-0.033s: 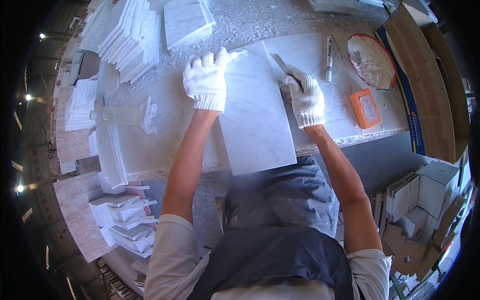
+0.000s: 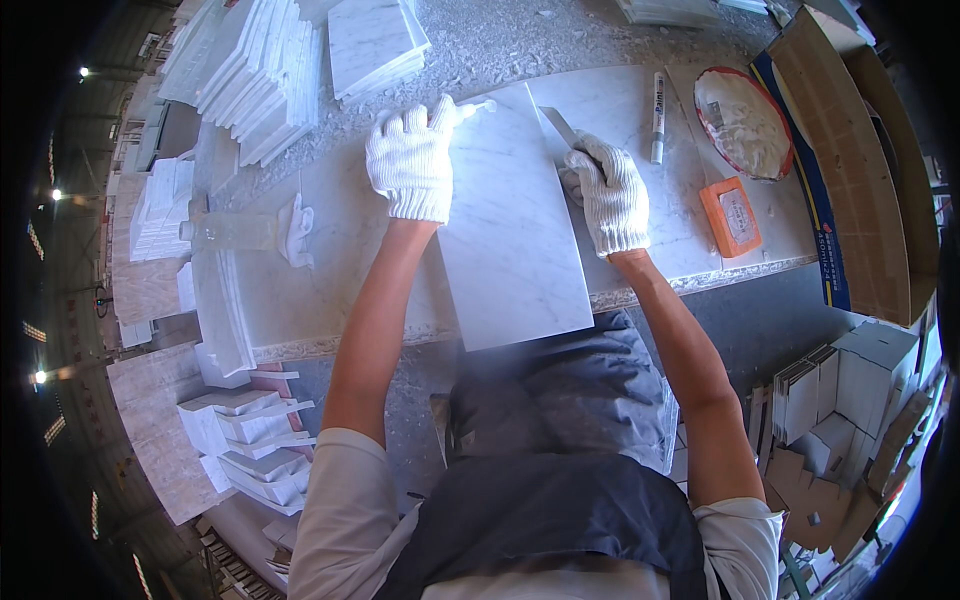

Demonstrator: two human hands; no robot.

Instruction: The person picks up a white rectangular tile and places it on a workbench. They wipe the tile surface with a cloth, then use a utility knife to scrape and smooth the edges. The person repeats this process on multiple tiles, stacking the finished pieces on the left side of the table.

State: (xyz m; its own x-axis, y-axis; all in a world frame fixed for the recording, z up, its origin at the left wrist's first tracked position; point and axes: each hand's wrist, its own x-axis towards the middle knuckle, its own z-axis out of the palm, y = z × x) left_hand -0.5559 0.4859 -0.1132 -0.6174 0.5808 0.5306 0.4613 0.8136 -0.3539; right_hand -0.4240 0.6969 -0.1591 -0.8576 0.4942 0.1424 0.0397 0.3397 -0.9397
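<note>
A long white marble tile [image 2: 515, 240] with faint grey veins lies in front of me, its near end jutting past the bench edge. My left hand [image 2: 410, 165], in a white knitted glove, is closed at the tile's far left edge. One digit stretches onto its face; the hand's underside is hidden. To the right of the tile, my gloved right hand [image 2: 610, 195] is wrapped round a putty knife [image 2: 558, 125]. The flat metal blade points away and left, close to the tile's right edge. The knife's handle is mostly covered by the glove.
On the right lie a marker pen [image 2: 657, 118], a red-rimmed dish of pale paste [image 2: 745, 122], an orange block [image 2: 731, 217] and a cardboard box [image 2: 850, 150]. A clear bottle [image 2: 235, 231] lies left. Stacked tiles [image 2: 255, 80] and rubble [image 2: 500, 40] sit at the back.
</note>
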